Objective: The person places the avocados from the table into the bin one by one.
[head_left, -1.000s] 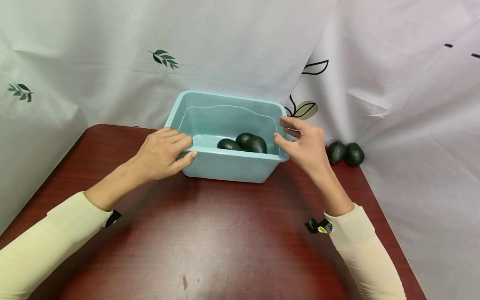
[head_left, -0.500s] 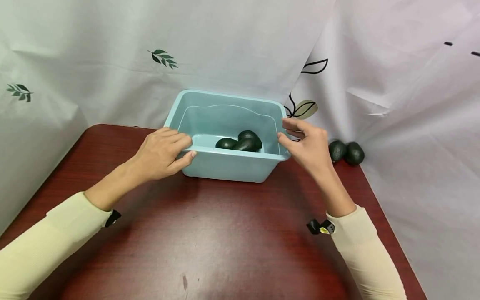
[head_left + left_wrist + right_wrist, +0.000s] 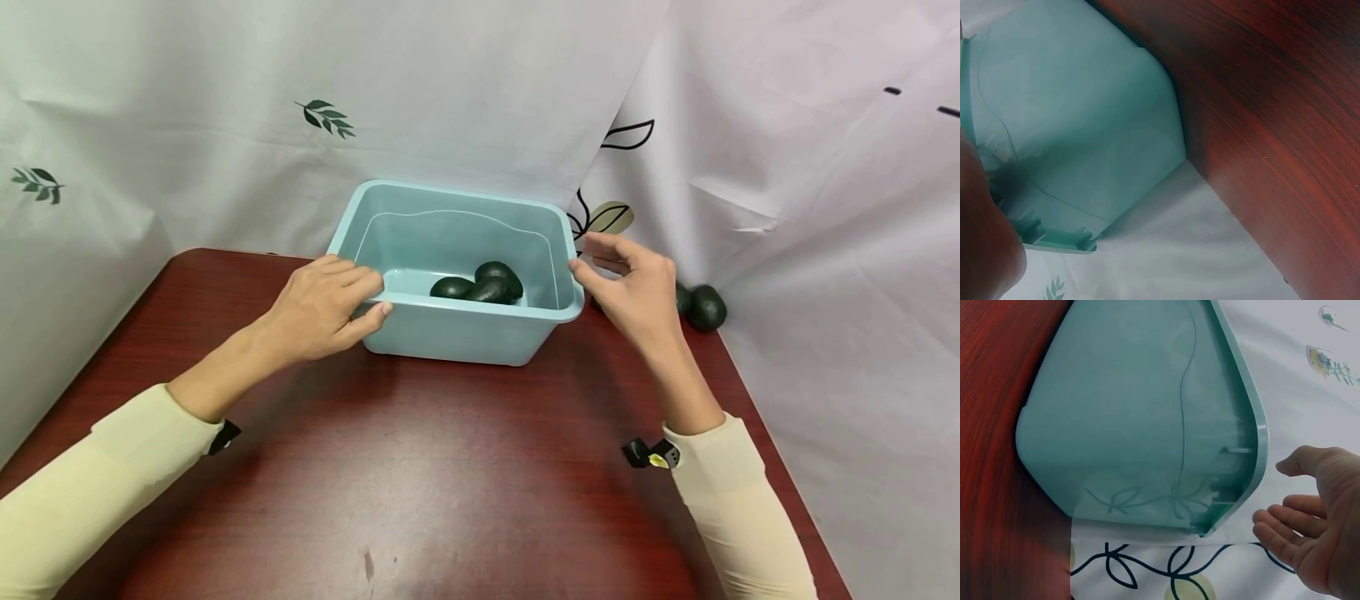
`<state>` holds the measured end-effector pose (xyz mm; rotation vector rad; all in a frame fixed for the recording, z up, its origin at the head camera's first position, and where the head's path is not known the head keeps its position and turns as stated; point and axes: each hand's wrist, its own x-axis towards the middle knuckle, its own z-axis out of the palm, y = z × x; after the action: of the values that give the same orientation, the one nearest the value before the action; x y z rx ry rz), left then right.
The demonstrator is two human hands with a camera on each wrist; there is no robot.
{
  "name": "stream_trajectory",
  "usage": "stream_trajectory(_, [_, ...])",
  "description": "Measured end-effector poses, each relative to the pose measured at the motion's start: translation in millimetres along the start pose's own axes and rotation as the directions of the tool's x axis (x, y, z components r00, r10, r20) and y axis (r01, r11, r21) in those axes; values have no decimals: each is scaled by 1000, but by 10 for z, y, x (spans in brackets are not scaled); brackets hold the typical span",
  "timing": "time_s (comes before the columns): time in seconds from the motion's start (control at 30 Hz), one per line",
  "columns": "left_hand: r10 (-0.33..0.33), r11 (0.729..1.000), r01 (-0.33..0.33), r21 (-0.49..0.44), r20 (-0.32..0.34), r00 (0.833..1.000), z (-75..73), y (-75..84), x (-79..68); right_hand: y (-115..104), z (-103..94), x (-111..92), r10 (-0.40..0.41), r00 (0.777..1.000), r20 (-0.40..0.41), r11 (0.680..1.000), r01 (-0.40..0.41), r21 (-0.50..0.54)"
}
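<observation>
A light blue plastic bin [image 3: 465,333] stands at the table's far side. Three dark green avocados lie in it; the nearest-left avocado [image 3: 452,287] is partly cut off from sight by the front wall. My left hand [image 3: 318,308] grips the rim at the front left corner, thumb outside and fingers over the edge. Just off the right rim is my right hand [image 3: 633,287], fingers loosely bent and holding nothing; in the right wrist view a gap separates it from the bin. Beyond this hand, another avocado [image 3: 707,308] rests on the table, with one beside it mostly hidden.
The reddish-brown wooden table [image 3: 420,467] stretches toward me. White fabric [image 3: 465,100] with leaf prints hangs close behind the bin and along both sides. A small dark patch shows between the bin and my right hand, too covered to identify.
The avocados in the bin shifted, then settled. My right hand has moved right, away from the rim, covering more of the avocados on the table. My left hand has stayed put.
</observation>
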<state>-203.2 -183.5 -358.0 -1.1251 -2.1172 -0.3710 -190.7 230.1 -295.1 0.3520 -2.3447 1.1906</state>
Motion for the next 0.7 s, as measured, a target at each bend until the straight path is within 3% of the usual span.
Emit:
stream_trajectory(0.33, [-2,1000,2,0,-1,1000,-3,3,2,108,-57,28,20,999,-25,1000,-19,20])
stream_trajectory(0.5, [2,1000,-2,3,-3,1000,-2,3,2,209,-90,47,67,997,-36,997,-66,34])
stream_trajectory(0.7, [-5,1000,5,6,9,1000,-3,6,1,361,-132,59,114,993,-36,993,-115,-19])
